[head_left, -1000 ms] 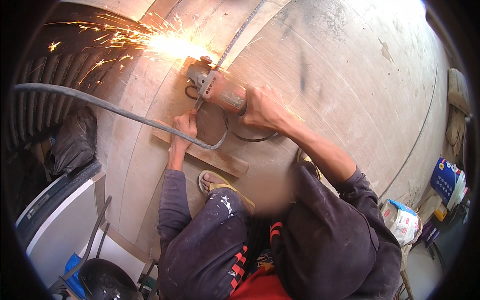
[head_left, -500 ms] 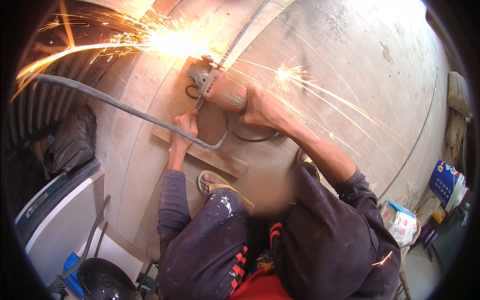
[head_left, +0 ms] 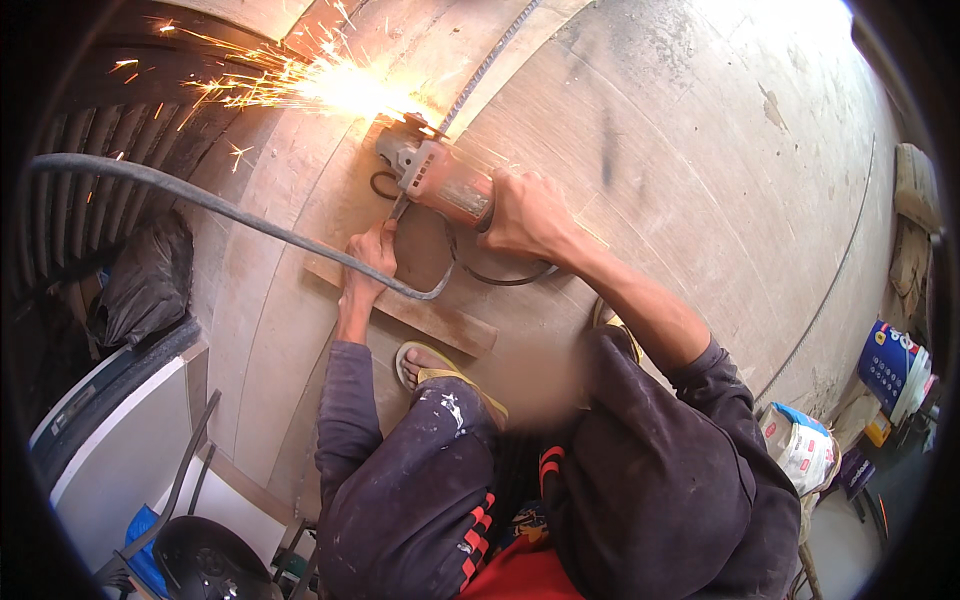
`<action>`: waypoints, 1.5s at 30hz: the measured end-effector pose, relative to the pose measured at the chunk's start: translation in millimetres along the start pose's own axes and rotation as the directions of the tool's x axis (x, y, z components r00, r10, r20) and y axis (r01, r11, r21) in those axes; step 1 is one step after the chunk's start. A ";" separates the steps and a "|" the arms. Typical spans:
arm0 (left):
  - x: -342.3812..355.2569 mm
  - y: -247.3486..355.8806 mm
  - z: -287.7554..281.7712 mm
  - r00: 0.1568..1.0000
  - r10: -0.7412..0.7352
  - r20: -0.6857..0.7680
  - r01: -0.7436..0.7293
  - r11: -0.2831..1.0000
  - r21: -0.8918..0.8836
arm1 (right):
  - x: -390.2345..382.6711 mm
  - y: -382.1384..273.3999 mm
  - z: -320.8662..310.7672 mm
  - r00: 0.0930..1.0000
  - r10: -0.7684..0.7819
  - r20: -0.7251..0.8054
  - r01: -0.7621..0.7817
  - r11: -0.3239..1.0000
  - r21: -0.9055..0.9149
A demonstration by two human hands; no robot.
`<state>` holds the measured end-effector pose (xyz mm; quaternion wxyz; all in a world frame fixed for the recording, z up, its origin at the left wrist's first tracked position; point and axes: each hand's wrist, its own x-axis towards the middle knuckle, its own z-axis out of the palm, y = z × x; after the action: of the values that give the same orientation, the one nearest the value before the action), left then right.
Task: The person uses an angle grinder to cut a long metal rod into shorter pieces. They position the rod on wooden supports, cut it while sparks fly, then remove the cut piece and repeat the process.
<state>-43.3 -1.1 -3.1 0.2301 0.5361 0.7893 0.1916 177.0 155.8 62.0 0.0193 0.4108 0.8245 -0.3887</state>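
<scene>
My right hand (head_left: pixel 525 215) is wrapped round the rear of the body of a worn reddish angle grinder (head_left: pixel 450 185). At its disc end, bright sparks (head_left: pixel 350 90) spray to the upper left. A ribbed steel bar (head_left: pixel 485 72) runs down from the top edge to the disc, where the cut itself is hidden by the grinder and glare. My left hand (head_left: pixel 372 252) is closed on a short bar end (head_left: pixel 400 207) just below the grinder head, in line with the ribbed bar. A wooden plank (head_left: pixel 430 318) lies under my left wrist.
A thick grey cable-like line (head_left: pixel 240 212) crosses over my left wrist from the left. My sandalled foot (head_left: pixel 430 365) is beside the plank. At right are a blue-and-white bucket (head_left: pixel 888 365) and a white bag (head_left: pixel 795 440); at left, a black plastic bag (head_left: pixel 150 275).
The spark spray has shrunk: the long streaks at the left and those across the floor to the right are mostly gone. Hands and grinder have hardly moved.
</scene>
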 end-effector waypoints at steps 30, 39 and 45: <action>0.9 -4.6 2.7 1.000 0.014 -0.011 -0.015 0.996 -0.089 | 3.5 3.9 4.9 1.000 -0.006 0.018 0.007 1.000 -0.015; 1.2 -4.2 -0.5 0.999 -0.027 0.030 0.029 0.998 -0.056 | 1.1 -0.5 0.6 0.998 -0.056 -0.041 0.056 0.998 0.001; 1.3 -4.7 1.4 1.000 -0.022 0.019 0.023 0.997 -0.067 | 0.3 0.5 2.7 0.999 -0.003 -0.032 0.003 1.000 -0.008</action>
<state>-46.5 -1.5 -7.1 0.2573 0.5208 0.7863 0.2106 176.4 154.5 59.7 0.0069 0.4156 0.8268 -0.3789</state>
